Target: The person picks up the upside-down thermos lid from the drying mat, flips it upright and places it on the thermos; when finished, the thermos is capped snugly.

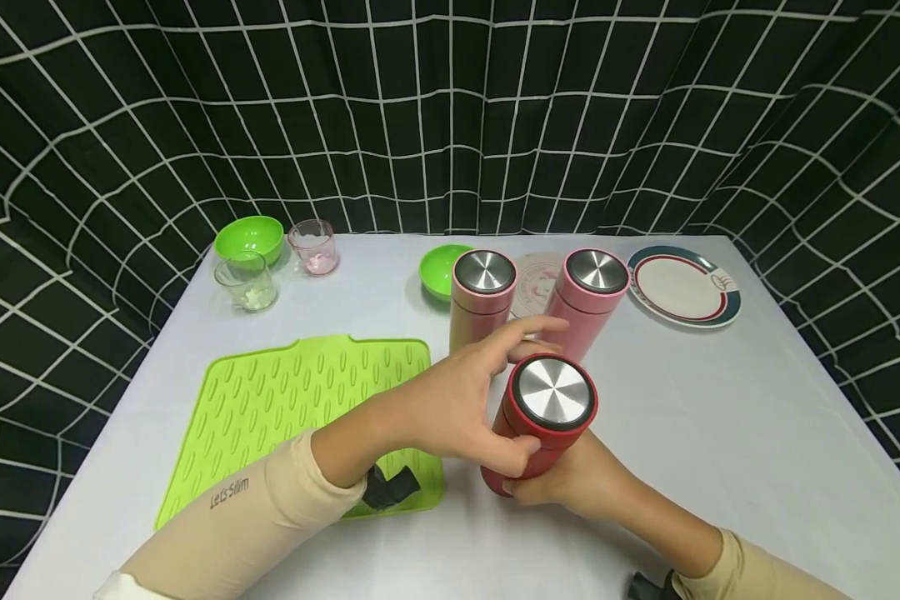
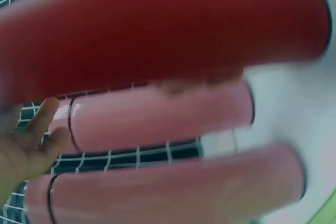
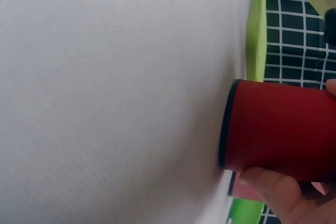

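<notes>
A red thermos (image 1: 547,400) with a silver lid stands nearly upright at the front of the table. My right hand (image 1: 581,479) grips its lower body from the right, the thumb in front. Around its upper part my left hand (image 1: 461,396) is spread, thumb by the neck and fingers stretched out behind. In the left wrist view, left fingers (image 2: 50,116) show beside the lid end, apart from the red body. Two pink thermoses, one at left (image 1: 482,300) and one at right (image 1: 588,304), stand just behind. Whether the red base touches the table is unclear.
A green drying mat (image 1: 285,392) lies on the left. Farther back are a green bowl (image 1: 250,237), a clear glass (image 1: 247,283), a pinkish glass (image 1: 313,247) and another green bowl (image 1: 438,271). A pale patterned disc (image 1: 534,279) and a rimmed plate (image 1: 682,285) lie toward the right.
</notes>
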A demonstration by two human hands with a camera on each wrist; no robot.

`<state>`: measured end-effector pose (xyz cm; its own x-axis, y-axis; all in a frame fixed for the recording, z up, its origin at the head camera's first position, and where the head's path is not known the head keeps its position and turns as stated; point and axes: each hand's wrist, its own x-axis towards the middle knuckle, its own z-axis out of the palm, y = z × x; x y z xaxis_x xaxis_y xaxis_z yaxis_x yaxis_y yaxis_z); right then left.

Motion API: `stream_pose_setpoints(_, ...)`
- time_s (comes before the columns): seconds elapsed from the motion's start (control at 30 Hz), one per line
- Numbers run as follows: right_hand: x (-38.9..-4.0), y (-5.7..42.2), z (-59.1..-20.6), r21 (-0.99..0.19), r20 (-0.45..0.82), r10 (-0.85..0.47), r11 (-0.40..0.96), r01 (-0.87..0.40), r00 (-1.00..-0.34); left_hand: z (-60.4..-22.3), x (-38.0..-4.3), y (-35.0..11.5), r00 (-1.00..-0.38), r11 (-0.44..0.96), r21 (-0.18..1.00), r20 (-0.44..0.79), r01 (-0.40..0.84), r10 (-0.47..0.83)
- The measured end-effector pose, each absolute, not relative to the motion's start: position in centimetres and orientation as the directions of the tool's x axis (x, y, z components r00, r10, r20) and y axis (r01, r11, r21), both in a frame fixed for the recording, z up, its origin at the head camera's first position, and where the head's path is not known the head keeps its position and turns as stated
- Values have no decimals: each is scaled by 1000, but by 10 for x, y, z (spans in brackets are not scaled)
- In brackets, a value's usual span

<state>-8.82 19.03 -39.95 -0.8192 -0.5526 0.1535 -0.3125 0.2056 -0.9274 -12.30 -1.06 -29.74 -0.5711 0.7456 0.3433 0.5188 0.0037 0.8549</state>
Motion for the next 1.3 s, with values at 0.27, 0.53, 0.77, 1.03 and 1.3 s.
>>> stream_pose_setpoints(0.27,-87,192,-399,-909,152,-539,253,-331,-829,-298,-121,-10,-584,27,852,335,523,740)
stream_pose_setpoints(0.53,-87,190,-402,-924,143,-567,218,-315,-811,-305,-113,-9,-651,18,866,362,499,667)
stream_pose_setpoints(0.77,-87,192,-401,-909,148,-554,249,-333,-819,-308,-116,-9,-621,23,853,361,522,696)
stream_pose_setpoints(1.03,-88,192,-398,-910,154,-544,247,-332,-825,-302,-117,-11,-604,60,870,288,489,744)
stream_pose_setpoints(1.3,-89,193,-401,-924,142,-551,225,-310,-822,-308,-115,-9,-634,-14,895,327,446,701)
